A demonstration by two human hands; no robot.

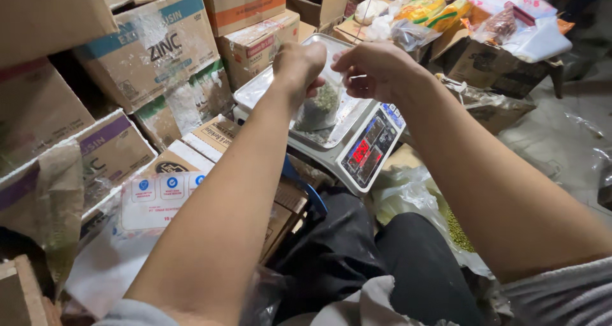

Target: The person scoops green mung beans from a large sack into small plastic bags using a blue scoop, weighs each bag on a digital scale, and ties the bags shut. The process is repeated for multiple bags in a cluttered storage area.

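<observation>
A small clear plastic bag of green seeds [320, 103] stands on the steel pan [258, 90] of a digital scale [371, 146]. My left hand [298, 64] pinches the bag's top from the left. My right hand [373, 67] grips the same top edge from the right. Both hands hover just above the pan. The scale's display glows with red digits on its slanted front panel, facing me.
Stacked cardboard boxes [159, 51] crowd the left and back. An open box [491, 61] with plastic bags of goods sits at the back right. A large clear bag of green seeds [440, 217] lies beside my right knee. A grey floor [561, 141] shows at right.
</observation>
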